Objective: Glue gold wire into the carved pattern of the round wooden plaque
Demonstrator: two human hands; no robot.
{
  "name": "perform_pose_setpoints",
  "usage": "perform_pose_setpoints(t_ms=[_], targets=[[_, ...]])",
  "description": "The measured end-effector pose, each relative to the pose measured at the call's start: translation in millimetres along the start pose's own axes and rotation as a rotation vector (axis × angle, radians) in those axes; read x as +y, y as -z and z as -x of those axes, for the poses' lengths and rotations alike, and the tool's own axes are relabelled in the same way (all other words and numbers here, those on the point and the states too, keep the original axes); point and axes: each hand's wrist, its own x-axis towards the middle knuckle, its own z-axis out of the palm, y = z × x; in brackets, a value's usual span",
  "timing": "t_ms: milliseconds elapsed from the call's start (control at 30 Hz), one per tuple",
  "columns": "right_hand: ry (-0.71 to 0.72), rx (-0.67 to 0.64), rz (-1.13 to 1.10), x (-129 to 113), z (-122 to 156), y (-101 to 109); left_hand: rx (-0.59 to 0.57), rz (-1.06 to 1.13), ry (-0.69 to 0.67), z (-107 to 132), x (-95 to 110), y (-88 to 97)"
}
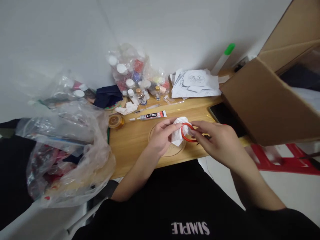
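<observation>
My left hand is closed on a crumpled white tissue, pinched between thumb and fingers. My right hand grips a red-orange ring by its right side, and the ring's left part lies against the tissue. Whether the ring is a separate hoop or part of a larger tool cannot be told. Below both hands, a round wooden disc rests on the wooden table, partly hidden by my left hand. Just beyond my left hand lies a B-7000 glue tube.
Left stands a clear plastic bag; near it is an amber jar. Small bottles and bagged supplies line the wall beside drawing sheets. A phone and cardboard box bound the right.
</observation>
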Motion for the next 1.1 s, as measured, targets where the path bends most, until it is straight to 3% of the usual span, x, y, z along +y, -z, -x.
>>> perform_pose_setpoints(t_ms=[133, 400, 633, 800, 967, 1100], targets=[[-0.059, 0.092, -0.035, -8, 9, -4, -0.003, 0.015, -0.048, 9, -2, -2.9], [-0.174, 0.238, 0.15, -22, 24, -19, 0.046, 0.024, -0.166, 23, -16, -9.2], [-0.174, 0.357, 0.075, -21, 36, -12, 0.054, 0.103, -0.107, 27, -21, -2.1], [-0.159, 0.387, 0.091, -19, 40, -9, 0.013, 0.149, 0.009, 28, -22, -0.8], [-0.115, 0.443, 0.242, -13, 37, -12, -0.037, 0.15, 0.097, 29, -22, -3.1], [-0.121, 0.415, 0.36, -6, 33, -15, -0.074, 0.144, 0.113, 25, -21, -4.7]])
